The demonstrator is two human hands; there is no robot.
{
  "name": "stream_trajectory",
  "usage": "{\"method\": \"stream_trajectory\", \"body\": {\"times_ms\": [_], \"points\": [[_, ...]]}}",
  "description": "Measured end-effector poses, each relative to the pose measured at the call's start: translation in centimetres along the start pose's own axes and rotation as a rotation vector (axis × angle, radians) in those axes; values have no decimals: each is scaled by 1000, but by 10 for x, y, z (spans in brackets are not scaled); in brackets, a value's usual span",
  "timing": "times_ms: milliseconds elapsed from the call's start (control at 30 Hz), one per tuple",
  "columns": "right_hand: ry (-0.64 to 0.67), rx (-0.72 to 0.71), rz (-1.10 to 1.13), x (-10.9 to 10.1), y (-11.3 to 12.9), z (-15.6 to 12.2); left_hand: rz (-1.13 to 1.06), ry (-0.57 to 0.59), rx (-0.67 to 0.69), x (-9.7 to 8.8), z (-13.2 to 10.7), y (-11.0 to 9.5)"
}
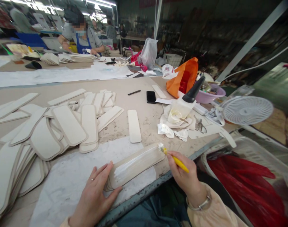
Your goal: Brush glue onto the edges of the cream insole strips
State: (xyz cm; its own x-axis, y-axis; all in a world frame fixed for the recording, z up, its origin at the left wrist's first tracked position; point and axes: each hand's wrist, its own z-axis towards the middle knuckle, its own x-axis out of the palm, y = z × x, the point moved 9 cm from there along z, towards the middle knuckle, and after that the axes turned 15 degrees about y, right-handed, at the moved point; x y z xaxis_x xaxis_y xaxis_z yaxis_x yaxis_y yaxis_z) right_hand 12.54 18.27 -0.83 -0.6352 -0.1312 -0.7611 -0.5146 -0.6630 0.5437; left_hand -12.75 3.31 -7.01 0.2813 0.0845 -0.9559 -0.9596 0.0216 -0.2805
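My right hand (185, 173) is closed around the yellow handle of a brush (179, 162). White paste coats the bristles, which touch the far right end of a long cream panel (136, 164) with rounded corners. Wet white streaks run along the panel's top face, and more panels lie stacked beneath it. At the near left end of this stack rests my left hand (98, 190), fingers spread, thumb and fingertips against its edges. Under the stack is a stained white sheet (63, 176). A single cream panel (134, 126) lies just beyond.
Piles of cream panels (68, 124) cover the left side. Behind my right hand stand a cut white jug (180, 108) with a black handle, scissors (200, 125), a phone (150, 97) and an orange bag (184, 77). A white fan (248, 110) is at right. A co-worker (81, 37) sits opposite.
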Motion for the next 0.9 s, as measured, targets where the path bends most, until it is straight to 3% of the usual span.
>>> {"method": "stream_trajectory", "body": {"times_ms": [167, 233, 300, 400, 467, 567, 633, 700, 833, 900], "points": [[304, -182, -206, 57, 54, -7, -30, -5, -8, 3, 0, 3], [401, -252, -106, 71, 76, -11, -48, 8, -19, 3, -1, 3], [420, -249, 123, 71, 90, -11, -70, 28, -33, 3, -1, 2], [372, -24, 528, 73, 80, -4, -121, 62, -57, 2, -1, 0], [374, 150, 711, 88, 68, -3, -157, 82, -76, 2, 0, 0], [436, 250, 828, 113, 63, -3, -190, 100, -93, 2, 0, 0], [452, 259, 812, 118, 60, -2, -201, 103, -94, 3, 0, 0], [412, 275, 751, 110, 49, 1, -197, 95, -90, 2, 0, 0], [245, 353, 628, 75, 19, 1, -171, 85, -82, 2, -1, 1], [236, 360, 671, 70, 19, -2, -166, 85, -82, 1, 0, 0]]}}
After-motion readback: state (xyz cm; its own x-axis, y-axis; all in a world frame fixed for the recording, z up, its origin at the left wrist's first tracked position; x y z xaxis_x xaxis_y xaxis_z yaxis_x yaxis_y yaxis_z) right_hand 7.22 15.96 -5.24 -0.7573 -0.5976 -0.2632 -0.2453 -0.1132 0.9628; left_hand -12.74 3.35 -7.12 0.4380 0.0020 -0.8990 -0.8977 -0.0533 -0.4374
